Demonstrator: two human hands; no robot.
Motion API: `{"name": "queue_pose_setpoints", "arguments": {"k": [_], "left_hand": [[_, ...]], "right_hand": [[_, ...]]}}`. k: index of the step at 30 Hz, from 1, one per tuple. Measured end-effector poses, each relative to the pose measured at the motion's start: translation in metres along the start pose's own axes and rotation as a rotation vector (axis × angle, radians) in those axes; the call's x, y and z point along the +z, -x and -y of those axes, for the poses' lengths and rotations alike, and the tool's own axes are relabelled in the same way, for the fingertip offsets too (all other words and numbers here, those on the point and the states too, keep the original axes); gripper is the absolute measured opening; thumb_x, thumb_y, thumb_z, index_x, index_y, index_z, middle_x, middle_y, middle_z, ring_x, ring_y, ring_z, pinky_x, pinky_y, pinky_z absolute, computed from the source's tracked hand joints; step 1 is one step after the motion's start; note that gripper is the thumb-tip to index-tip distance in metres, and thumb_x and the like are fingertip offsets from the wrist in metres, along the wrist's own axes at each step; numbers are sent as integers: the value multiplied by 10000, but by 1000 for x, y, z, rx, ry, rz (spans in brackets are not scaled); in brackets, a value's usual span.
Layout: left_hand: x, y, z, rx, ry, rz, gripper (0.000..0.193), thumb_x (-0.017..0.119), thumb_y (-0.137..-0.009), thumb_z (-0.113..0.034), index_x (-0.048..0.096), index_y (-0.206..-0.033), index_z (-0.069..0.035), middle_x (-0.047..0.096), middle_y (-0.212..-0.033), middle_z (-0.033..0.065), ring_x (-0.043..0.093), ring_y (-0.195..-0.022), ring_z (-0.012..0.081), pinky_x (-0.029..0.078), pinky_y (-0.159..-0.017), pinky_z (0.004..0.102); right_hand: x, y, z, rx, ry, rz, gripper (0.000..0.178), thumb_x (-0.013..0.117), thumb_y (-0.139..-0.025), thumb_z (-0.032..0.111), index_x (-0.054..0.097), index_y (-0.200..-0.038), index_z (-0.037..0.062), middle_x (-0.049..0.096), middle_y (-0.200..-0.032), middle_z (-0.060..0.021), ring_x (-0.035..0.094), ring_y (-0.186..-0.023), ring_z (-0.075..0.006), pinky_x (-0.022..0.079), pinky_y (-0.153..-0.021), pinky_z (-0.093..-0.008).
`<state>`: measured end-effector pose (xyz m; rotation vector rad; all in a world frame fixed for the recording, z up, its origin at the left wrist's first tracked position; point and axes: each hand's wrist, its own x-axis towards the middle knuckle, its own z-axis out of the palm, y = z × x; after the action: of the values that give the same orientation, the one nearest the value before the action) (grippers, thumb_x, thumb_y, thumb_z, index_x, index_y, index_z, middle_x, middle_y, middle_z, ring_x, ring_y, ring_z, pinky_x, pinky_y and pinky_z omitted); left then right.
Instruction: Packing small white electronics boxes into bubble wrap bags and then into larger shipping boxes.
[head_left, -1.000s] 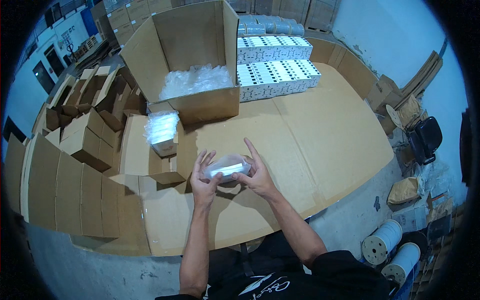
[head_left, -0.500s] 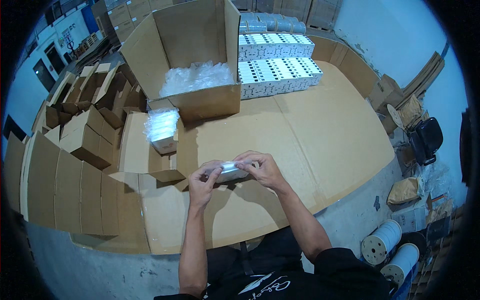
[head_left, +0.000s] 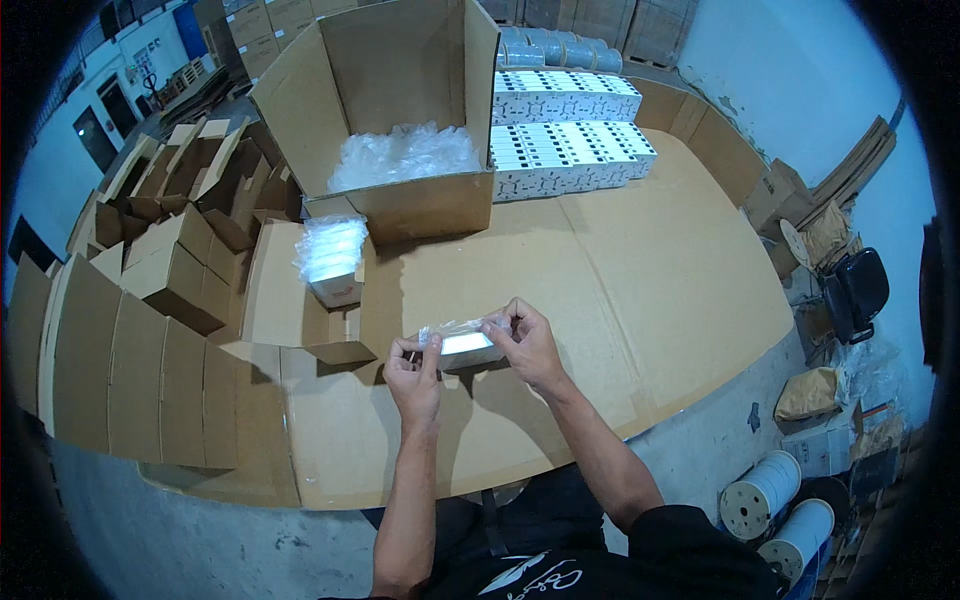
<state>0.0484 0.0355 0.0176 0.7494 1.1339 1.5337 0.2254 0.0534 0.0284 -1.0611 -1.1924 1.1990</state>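
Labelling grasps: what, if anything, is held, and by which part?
A small white box in clear plastic: left hand at its left end, right hand at its upper right. Can't tell whether they grip box or only plastic.

I am facing a broad bench covered in brown cardboard sheeting point(head_left: 640, 270). Toward its far side, a large, open brown cardboard carton point(head_left: 430, 207) is sitting; rows of white rectangular printed boxes point(head_left: 570, 160) are standing just right of it. A smaller, open brown cardboard box point(head_left: 272, 295) is resting nearer, leftward.
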Motion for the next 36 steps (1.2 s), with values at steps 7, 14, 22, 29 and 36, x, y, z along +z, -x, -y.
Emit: {"name": "queue_pose_setpoints", "arguments": {"k": [7, 14, 22, 29, 36], "left_hand": [[-6, -5, 3, -34, 5, 29, 243, 760, -945, -115, 534, -867, -71, 651, -920, 33, 564, -791, 67, 449, -688, 230], [-3, -4, -4, 85, -6, 10, 224, 775, -928, -106, 558, -901, -57, 632, -956, 41, 576, -879, 86, 472, -777, 253], [-2, 7, -30, 1004, -813, 50, 275, 806, -826, -26, 654, -1054, -44, 665, -1021, 69, 615, -1036, 241, 480, -994, 402], [-7, -12, -45, 858, -874, 478, 351, 842, -770, -43, 706, -1094, -47, 720, -1076, 81, 685, -1024, 247, 536, -936, 418], [-11, -22, -36, 224, -475, 476, 370, 865, -786, -75, 694, -1110, -23, 747, -1032, 88, 719, -939, 163, 602, -791, 322]], "right_hand": [[-4, 5, 23, -437, 178, 39, 259, 724, -918, 72, 711, -1172, 23, 677, -1210, -132, 594, -1171, -188, 497, -980, -347], [-7, 8, 36, -4, 321, 269, 234, 724, -910, 81, 777, -1137, 64, 735, -1118, -83, 639, -968, -145, 531, -897, -310], [-10, 6, 35, -50, 334, 252, 295, 708, -921, 72, 738, -1214, 54, 761, -1079, -79, 672, -900, -112, 549, -798, -273], [-12, 2, 48, 147, 315, 277, 272, 727, -919, 99, 742, -1183, 34, 750, -1049, -83, 649, -902, -126, 545, -858, -295], [-16, -3, 39, -391, 600, 263, 341, 742, -845, 76, 742, -1186, 72, 740, -1148, -78, 659, -1059, -246, 549, -894, -379]]}}
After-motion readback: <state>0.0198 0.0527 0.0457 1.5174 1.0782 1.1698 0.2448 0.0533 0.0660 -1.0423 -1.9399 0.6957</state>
